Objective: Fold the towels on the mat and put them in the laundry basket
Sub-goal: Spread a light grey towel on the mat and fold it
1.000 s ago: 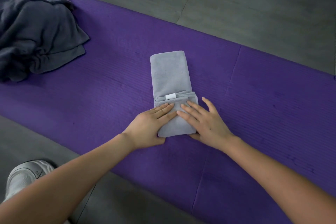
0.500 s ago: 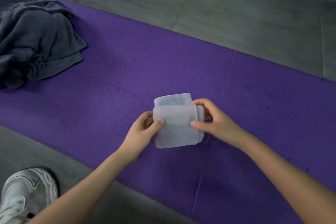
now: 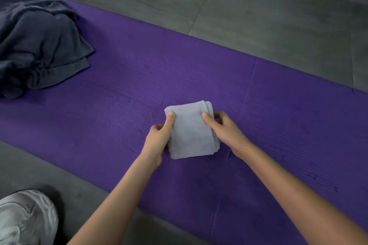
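Floor [image 3: 278,16]: grey tiles; no laundry basket in view.
Mat [image 3: 119,89]: purple, running from 9 to 4 o'clock.
Dark grey towel [image 3: 39,45]: rumpled heap at 10 o'clock, not yet folded.
Shoe [image 3: 25,217]: white trainer at 7 o'clock.
Light grey towel [image 3: 191,133]: at centre over the mat. It was a long strip a second ago and is now doubled into a thick square, so folding looks finished and the basket comes next.
Left hand [image 3: 157,141]: pinches its left edge, thumb on top.
Right hand [image 3: 225,131]: pinches its right edge likewise.
Writing: none readable; the towel's white tag is now folded out of sight.

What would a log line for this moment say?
left hand, right hand: grip grey towel | grey towel: folded compact | dark towel pile: crumpled on mat
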`<action>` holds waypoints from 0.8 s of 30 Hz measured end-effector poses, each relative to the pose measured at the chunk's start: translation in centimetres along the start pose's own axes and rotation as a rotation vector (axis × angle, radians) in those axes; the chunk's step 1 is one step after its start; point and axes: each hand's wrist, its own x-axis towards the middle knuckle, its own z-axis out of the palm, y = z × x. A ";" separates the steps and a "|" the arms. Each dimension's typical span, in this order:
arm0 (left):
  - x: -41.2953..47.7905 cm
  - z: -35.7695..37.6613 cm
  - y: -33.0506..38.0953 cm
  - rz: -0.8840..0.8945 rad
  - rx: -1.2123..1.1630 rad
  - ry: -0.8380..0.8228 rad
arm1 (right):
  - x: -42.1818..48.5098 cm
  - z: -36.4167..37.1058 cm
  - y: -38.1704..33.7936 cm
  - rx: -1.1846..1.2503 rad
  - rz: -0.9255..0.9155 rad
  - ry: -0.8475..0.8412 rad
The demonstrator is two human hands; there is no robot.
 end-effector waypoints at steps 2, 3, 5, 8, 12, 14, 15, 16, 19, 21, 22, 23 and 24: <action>0.0 -0.4 -0.2 -0.003 -0.028 -0.051 | -0.6 -0.1 0.5 0.085 0.018 -0.076; 0.3 -0.5 -0.2 -0.012 -0.056 -0.057 | -0.5 -0.1 0.5 0.118 0.037 -0.083; 1.1 -0.6 0.3 -0.054 -0.136 -0.092 | -0.1 -0.2 0.1 0.201 0.115 -0.082; 2.3 -0.7 2.4 -0.113 -0.235 -0.262 | 1.1 -0.5 -1.6 0.313 0.261 -0.124; 3.4 -0.3 7.5 -0.154 -0.315 -0.323 | 2.6 -1.9 -5.5 0.447 0.316 -0.080; 3.5 0.3 10.8 -0.140 -0.305 -0.333 | 3.1 -3.0 -7.7 0.502 0.296 0.018; 3.3 0.6 12.4 -0.126 -0.299 -0.349 | 3.1 -3.4 -8.8 0.529 0.275 0.062; 3.2 0.6 14.1 -0.116 -0.279 -0.377 | 2.9 -3.8 -10.1 0.558 0.265 0.111; 1.7 0.0 19.2 -0.109 -0.241 -0.467 | 1.0 -4.2 -13.9 0.636 0.269 0.206; -0.5 -0.9 22.2 -0.102 -0.216 -0.501 | -1.3 -4.5 -16.7 0.694 0.298 0.217; -1.8 -1.5 23.5 -0.101 -0.199 -0.509 | -2.7 -4.6 -18.1 0.733 0.310 0.202; -3.3 -2.1 24.7 -0.112 -0.187 -0.514 | -4.3 -4.6 -19.7 0.778 0.324 0.187; -4.7 -2.9 25.6 -0.131 -0.180 -0.512 | -5.9 -4.6 -21.4 0.836 0.336 0.168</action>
